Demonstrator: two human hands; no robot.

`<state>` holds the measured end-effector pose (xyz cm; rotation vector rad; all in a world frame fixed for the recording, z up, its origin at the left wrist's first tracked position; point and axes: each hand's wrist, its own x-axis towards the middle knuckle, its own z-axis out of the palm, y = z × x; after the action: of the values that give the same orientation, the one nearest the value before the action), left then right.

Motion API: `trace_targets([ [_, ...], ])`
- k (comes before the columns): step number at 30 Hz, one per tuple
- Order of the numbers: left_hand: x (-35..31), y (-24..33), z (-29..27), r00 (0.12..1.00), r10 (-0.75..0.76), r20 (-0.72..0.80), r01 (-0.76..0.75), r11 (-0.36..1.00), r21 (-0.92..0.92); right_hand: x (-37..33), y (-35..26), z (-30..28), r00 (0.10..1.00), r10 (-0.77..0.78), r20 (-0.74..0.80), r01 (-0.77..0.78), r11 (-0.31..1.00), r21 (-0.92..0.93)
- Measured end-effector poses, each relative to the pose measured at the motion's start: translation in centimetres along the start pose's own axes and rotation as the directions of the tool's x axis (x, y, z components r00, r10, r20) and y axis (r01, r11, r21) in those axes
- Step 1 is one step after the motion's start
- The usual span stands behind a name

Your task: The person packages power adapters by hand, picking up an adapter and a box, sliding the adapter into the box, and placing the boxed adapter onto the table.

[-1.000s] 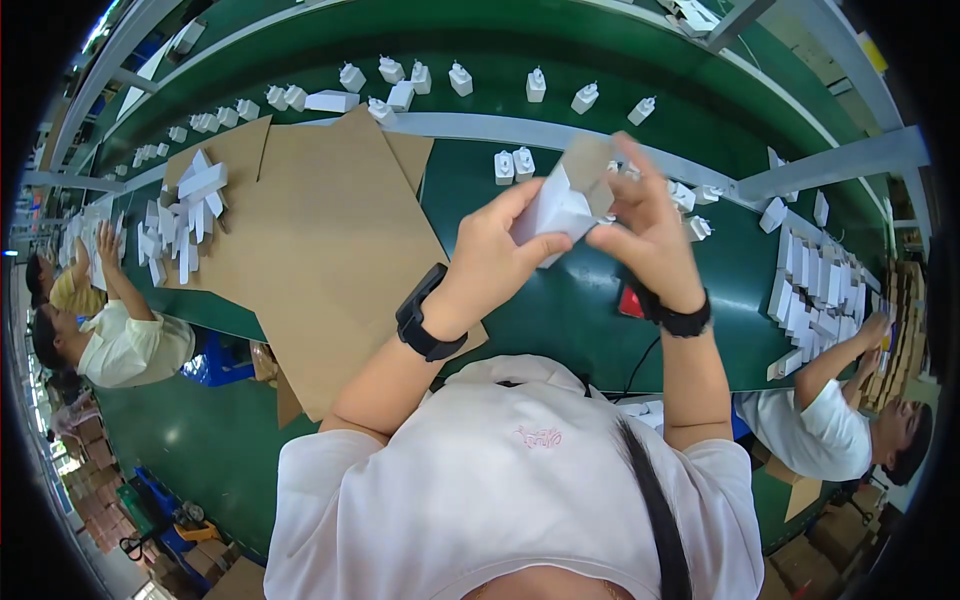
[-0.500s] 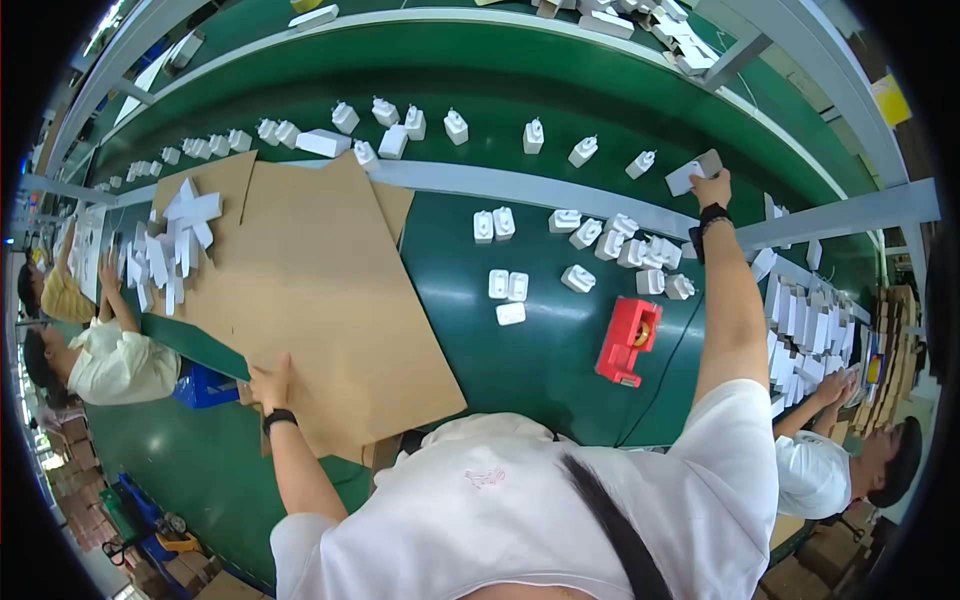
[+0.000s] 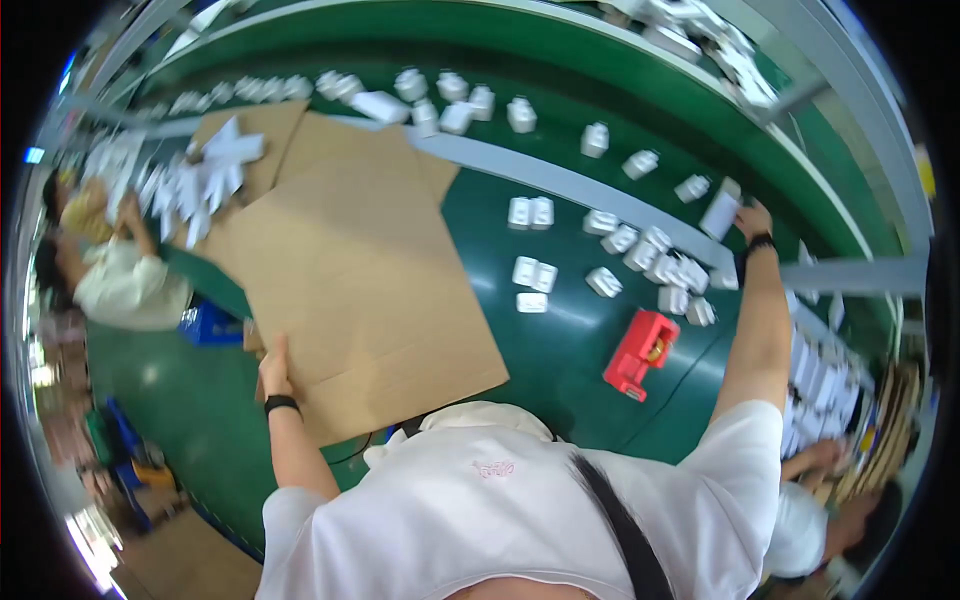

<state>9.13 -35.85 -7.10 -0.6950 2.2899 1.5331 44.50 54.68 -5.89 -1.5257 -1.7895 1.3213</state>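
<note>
White box (image 3: 717, 216), two-handed a second ago, now beyond and right of red tape dispenser (image 3: 628, 364), right hand (image 3: 755, 222) alone gripping; left hand (image 3: 275, 372), freed, grips cardboard sheet (image 3: 370, 290) left of dispenser.

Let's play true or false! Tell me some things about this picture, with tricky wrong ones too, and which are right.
1. The left hand is touching the big cardboard sheet. True.
2. The right hand is at a white box. True.
3. The red tape dispenser is on the green table. True.
4. The cardboard sheet is right of the dispenser. False: it is left.
5. The left hand is touching the dispenser. False: it's at the cardboard.
</note>
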Motion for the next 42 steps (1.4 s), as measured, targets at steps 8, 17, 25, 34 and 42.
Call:
trace_targets([
  [8,-7.2,-6.5,-2.0,0.972,-0.051,-0.228,-0.016,0.959,-0.283,-11.8,-12.7,4.4,0.974,-0.189,0.123,0.170,0.974,0.149],
  [17,-9.5,-7.4,3.6,0.903,-0.107,-0.417,0.070,0.992,-0.102,-29.2,-19.1,0.6,0.866,-0.456,0.204,0.444,0.890,0.102],
  [25,-6.9,-5.3,2.8,0.930,-0.124,-0.347,-0.018,0.925,-0.379,-29.5,-17.6,6.5,0.840,-0.409,0.356,0.446,0.894,-0.027],
  [34,-3.7,-0.2,0.5,0.800,0.548,-0.246,-0.298,0.718,0.630,-30.7,-19.4,14.1,0.737,-0.383,0.557,0.535,0.834,-0.134],
  [42,-1.0,24.4,21.4,0.159,0.970,0.185,-0.946,0.097,0.308,-23.2,-28.4,30.0,0.270,-0.588,0.762,0.961,0.111,-0.255],
])
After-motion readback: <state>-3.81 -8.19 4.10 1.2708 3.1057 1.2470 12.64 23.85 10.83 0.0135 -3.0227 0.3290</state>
